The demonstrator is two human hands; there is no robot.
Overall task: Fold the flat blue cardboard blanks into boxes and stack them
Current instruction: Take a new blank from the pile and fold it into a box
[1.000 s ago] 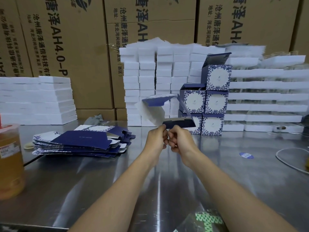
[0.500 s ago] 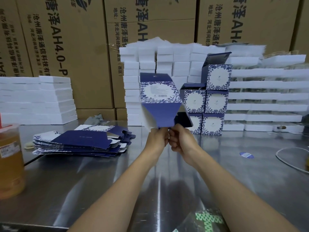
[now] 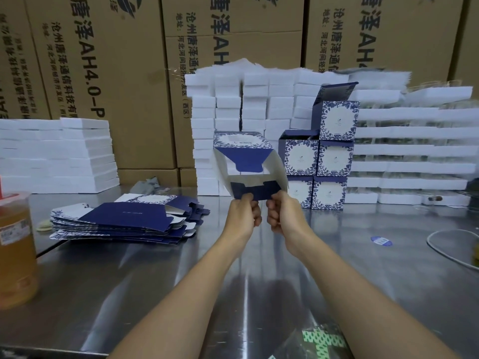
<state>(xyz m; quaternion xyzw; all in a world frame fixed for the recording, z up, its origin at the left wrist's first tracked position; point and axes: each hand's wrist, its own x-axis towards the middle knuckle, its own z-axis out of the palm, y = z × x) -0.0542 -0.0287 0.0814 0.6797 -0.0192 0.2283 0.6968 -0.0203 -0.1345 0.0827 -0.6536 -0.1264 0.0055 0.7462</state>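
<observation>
I hold a half-formed blue box blank [image 3: 248,164] up in the air above the steel table [image 3: 259,294]. It is opened into a tube with its open end facing me, and a dark blue flap lies along its lower edge. My left hand [image 3: 243,216] and my right hand [image 3: 281,216] pinch that lower flap side by side. A pile of flat blue blanks [image 3: 129,220] lies to the left. Behind my hands and to the right stands a stack of folded blue-and-white boxes [image 3: 321,161], three levels high; the top one has its lid up.
White foam trays are piled at the back left [image 3: 59,154], centre [image 3: 233,112] and right [image 3: 414,149], in front of large brown cartons. A cup of amber drink [image 3: 15,244] stands at the left edge. A white cable [image 3: 451,244] and a blue sticker [image 3: 381,240] lie at the right.
The blank went from nearly flat and tilted to swung upright, then opened into a tube facing me. My hands stayed close together and shifted their pinch to the bottom flap.
</observation>
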